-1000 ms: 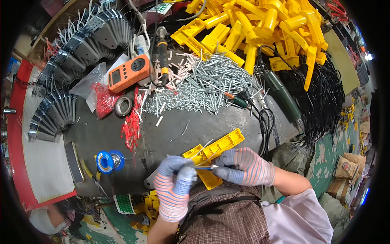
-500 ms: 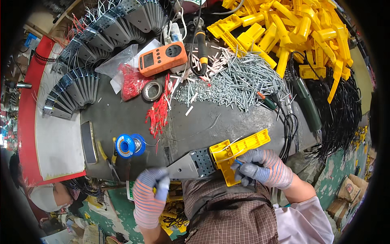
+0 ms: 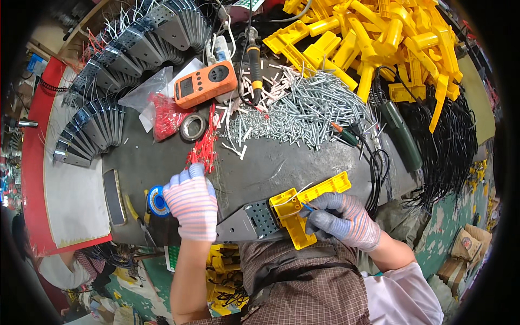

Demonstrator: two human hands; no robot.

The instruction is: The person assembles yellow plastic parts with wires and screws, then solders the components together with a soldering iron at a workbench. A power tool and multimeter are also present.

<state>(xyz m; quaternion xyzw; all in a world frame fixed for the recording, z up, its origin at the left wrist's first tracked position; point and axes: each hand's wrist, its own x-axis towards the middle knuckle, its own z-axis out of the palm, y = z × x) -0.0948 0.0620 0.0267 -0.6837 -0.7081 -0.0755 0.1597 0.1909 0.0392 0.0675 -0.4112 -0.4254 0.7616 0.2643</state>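
Observation:
My left hand (image 3: 190,205), in a striped knit glove, has its bent fingertips at the near end of a pile of small red leaded parts (image 3: 203,147). Its fingers are drawn together, and what lies under them is hidden. My right hand (image 3: 346,221), gloved too, pinches a thin blue wire (image 3: 308,207) over a yellow plastic housing (image 3: 297,227). A white wire (image 3: 287,202) curves across that housing. Joined to its left side is a grey metal blade plate with a perforated section (image 3: 261,219), lying at the table's near edge.
Behind the left hand sits a blue solder spool (image 3: 157,201), partly covered; pliers (image 3: 138,214) lie beside it. Farther back are a tape roll (image 3: 192,127), an orange meter (image 3: 205,85), heaped screws (image 3: 325,108), a soldering iron (image 3: 400,135), yellow housings (image 3: 374,38) and stacked metal plates (image 3: 92,127).
My left hand has moved up and forward from the blade plate's tip to the red parts, now partly covering the solder spool. My right hand stays at the housing with the blue wire.

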